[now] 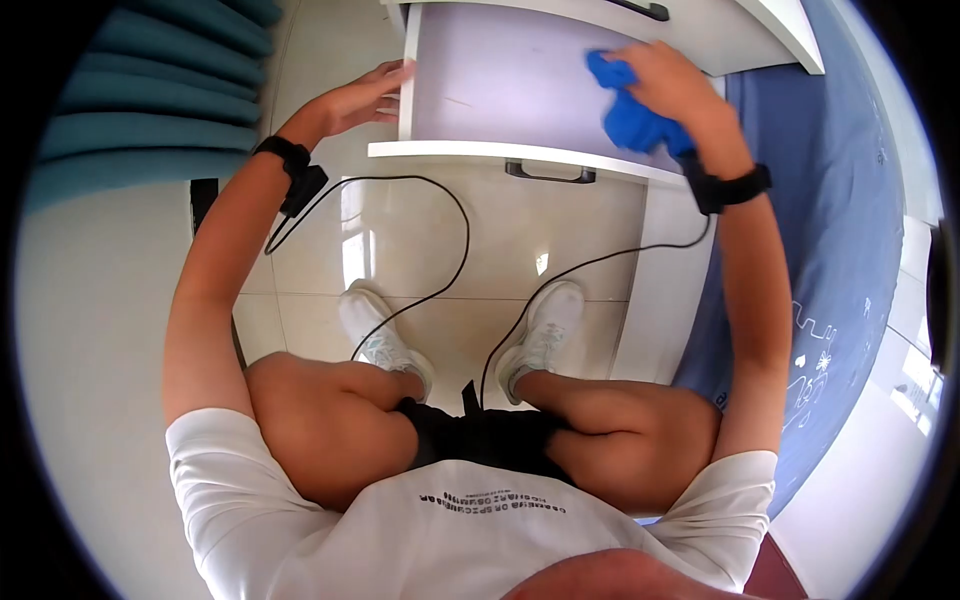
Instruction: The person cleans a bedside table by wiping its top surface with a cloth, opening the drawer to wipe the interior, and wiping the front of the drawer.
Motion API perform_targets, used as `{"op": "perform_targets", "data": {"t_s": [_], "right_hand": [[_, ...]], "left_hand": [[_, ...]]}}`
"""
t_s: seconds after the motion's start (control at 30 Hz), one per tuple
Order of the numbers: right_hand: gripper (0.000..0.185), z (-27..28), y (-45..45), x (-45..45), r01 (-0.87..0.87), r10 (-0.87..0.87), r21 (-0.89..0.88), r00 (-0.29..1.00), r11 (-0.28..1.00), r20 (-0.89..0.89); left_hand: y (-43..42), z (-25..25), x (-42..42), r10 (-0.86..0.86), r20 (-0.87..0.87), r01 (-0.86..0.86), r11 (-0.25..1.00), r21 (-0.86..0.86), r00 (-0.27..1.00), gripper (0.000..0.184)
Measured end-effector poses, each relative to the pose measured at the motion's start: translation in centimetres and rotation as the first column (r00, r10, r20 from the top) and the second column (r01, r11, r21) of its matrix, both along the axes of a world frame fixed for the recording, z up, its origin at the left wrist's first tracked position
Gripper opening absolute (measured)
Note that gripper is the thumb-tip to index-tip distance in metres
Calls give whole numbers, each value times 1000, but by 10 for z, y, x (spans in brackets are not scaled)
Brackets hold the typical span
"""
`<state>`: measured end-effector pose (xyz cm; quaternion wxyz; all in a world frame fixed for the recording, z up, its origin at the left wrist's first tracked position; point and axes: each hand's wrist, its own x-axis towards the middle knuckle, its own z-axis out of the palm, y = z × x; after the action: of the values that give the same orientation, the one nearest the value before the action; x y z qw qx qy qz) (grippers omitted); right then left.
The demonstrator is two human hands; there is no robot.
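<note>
Working at a white, box-shaped drawer (pixel 500 100), we found it already pulled out, with a soft, bright-blue cloth (pixel 640 125) over its right end. The right hand (pixel 665 85) was curled around the bunched cloth; blur kept us from telling whether the cloth met the drawer's bottom. The left hand (pixel 355 102) was partly open, fingers loosely spread at the drawer's left wall, gripping nothing we could see. We judged the work under way; how much was left, we could not tell. Left of the drawer: pleated teal curtain (pixel 165 110). Right of it: blue fabric with white line drawings (pixel 840 290). In front of the drawer, a thin black looped cable (pixel 467 225) and two white shoes (pixel 552 315) took up the floor space.
</note>
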<state>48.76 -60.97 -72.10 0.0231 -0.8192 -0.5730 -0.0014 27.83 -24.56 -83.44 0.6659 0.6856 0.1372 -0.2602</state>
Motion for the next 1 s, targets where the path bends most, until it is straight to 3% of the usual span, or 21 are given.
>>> {"op": "perform_targets", "data": {"t_s": [0.03, 0.07, 0.1, 0.17, 0.23, 0.27, 0.33, 0.4, 0.47, 0.53, 0.57, 0.6, 0.67, 0.7, 0.73, 0.8, 0.87, 0.93, 0.97, 1.0], "right_hand": [[24, 19, 34, -29, 145, -138, -130, 989, 981, 59], [42, 33, 86, -65, 92, -64, -155, 982, 984, 177], [42, 28, 100, -73, 92, -64, -154, 982, 984, 179], [17, 14, 117, -80, -114, 98, 176, 990, 978, 97], [46, 3, 152, -85, -178, 118, -192, 950, 965, -290], [16, -12, 159, -89, -293, 261, -44, 903, 955, -342], [22, -29, 167, -105, -263, 242, 9, 873, 965, -423], [25, -24, 176, -105, -282, 253, -12, 876, 959, -411], [28, -18, 178, -102, -289, 248, -44, 882, 956, -401], [33, -8, 179, -99, -179, 267, 260, 895, 949, -358], [12, 5, 169, -105, -208, 316, 354, 905, 912, -283], [12, 1, 173, -106, -206, 319, 363, 903, 909, -286], [35, -7, 182, -109, -208, 273, 212, 895, 955, -352], [34, -3, 181, -118, -183, 143, -122, 950, 976, -277], [34, -12, 182, -117, -181, 143, -118, 950, 976, -279], [52, -25, 185, -119, -223, 205, -58, 952, 973, -226], [48, -33, 191, -105, -204, 170, -110, 950, 973, -262], [41, -48, 199, -85, -228, 219, -66, 969, 972, -117], [14, -53, 188, -93, -197, 214, 110, 961, 974, -173], [14, -54, 186, -89, -203, 220, 110, 959, 973, -178]], "left_hand": [[1, 0, 1, 140, -111, -151, 984, -98, 984, 91], [-6, 3, 10, 256, -223, -299, 936, -186, 941, 85], [-9, 9, 10, 258, -225, -298, 940, -166, 940, 84], [-14, 0, 15, 267, -192, -294, 948, -126, 944, 85], [-17, -1, 18, 276, -166, -291, 953, -79, 947, 86], [-19, 4, 20, 302, -186, -318, 946, -66, 935, 89], [-14, 0, 25, 330, -209, -346, 937, -46, 921, 91], [0, -5, 25, 138, -219, -184, 962, -203, 966, 93], [-1, -9, 22, 164, -205, -201, 964, -176, 965, 90], [-2, -3, 20, 114, -154, -137, 979, -149, 982, 82], [8, -10, 20, 114, -157, -136, 981, -141, 981, 82], [22, -21, 20, 64, -186, -95, 983, -160, 980, 75], [39, -26, 15, 20, -220, -59, 983, -172, 975, 69], [38, -14, 12, 10, -289, -41, 994, -102, 957, 66], [35, -3, 9, 2, -356, -16, 999, -35, 934, 63], [30, 7, 5, -10, -369, -2, 1000, -31, 929, 62], [28, 14, 2, -90, -365, 50, 992, -118, 927, 59], [28, 9, 2, -95, -324, 41, 985, -169, 941, 56], [27, 9, 1, -99, -274, 37, 974, -225, 957, 54], [26, 9, 0, -94, -279, 29, 974, -226, 956, 54]]}}
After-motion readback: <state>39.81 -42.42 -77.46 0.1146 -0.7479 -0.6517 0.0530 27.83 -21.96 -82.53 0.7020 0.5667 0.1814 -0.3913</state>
